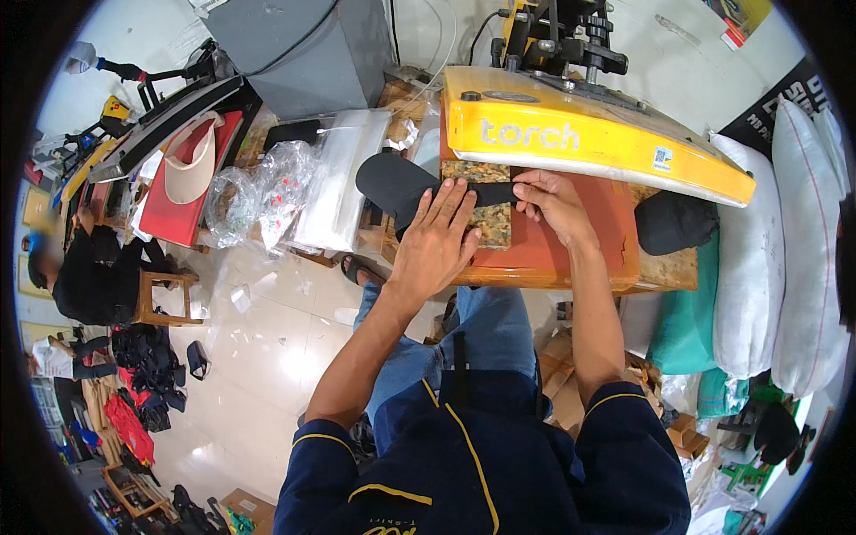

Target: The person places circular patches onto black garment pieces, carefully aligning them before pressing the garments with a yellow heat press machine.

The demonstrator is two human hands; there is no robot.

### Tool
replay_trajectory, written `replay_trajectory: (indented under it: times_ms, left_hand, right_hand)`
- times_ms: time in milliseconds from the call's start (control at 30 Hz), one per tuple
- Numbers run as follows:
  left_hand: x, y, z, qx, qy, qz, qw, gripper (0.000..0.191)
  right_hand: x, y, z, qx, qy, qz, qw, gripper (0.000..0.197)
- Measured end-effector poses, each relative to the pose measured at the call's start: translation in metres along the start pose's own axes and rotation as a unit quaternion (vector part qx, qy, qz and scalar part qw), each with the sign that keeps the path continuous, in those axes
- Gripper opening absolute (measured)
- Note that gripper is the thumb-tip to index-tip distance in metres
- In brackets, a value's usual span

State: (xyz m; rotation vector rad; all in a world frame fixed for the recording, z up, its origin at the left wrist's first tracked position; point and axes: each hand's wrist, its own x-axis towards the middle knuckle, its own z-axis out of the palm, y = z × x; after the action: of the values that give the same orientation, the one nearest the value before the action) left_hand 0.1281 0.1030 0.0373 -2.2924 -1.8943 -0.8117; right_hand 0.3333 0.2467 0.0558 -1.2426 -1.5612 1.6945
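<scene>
A black sun visor [394, 182] lies with its brim to the left and its band stretched to the right over a camouflage-patterned block [491, 231]. The block rests on the orange-red lower pad [568, 237] of a heat press. My left hand [438, 237] is laid flat on the visor's band, fingers slightly spread, palm down. Between the thumb and fingers of my right hand [552, 200], the band's far end is pinched. The yellow upper platen [595, 137] of the heat press, branded Torch, is raised just behind both hands.
Black caps [675, 222] are stacked at the pad's right. Further right stand stuffed white sacks [749, 267]. To the left are clear plastic bags [287, 187], plastic sheets [341, 180] and a beige visor [190, 174] on a red pad. A person [87, 274] sits near a wooden stool [167, 297].
</scene>
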Motion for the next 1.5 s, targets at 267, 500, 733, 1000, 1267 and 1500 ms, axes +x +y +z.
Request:
replay_trajectory:
  times_ms: [267, 500, 733, 1000, 1267, 1500]
  left_hand:
    - [0.001, 0.006, 0.001, 0.016, 0.005, -0.002, 1.0, 0.052]
    - [-0.002, 0.005, 0.003, 0.008, 0.007, -0.013, 1.0, 0.05]
    - [-0.003, 0.003, 0.0, -0.005, -0.006, -0.012, 1.0, 0.05]
    - [0.0, 0.007, -0.001, 0.026, 0.0, -0.001, 1.0, 0.049]
    - [0.001, 0.006, 0.003, 0.025, 0.01, -0.009, 1.0, 0.049]
    - [-0.008, 0.002, -0.002, -0.003, 0.018, -0.053, 0.998, 0.056]
  right_hand:
    - [0.002, -0.007, -0.003, -0.069, -0.026, 0.052, 0.996, 0.029]
    - [0.026, 0.001, -0.025, -0.103, -0.118, 0.061, 0.986, 0.03]
    - [0.031, -0.005, -0.025, -0.114, -0.109, 0.056, 0.986, 0.029]
    - [0.008, 0.003, -0.01, -0.166, -0.013, -0.024, 0.986, 0.036]
    - [-0.055, 0.008, 0.069, -0.503, 0.107, -0.319, 0.796, 0.051]
    - [-0.058, 0.026, 0.067, -0.489, 0.083, -0.305, 0.813, 0.058]
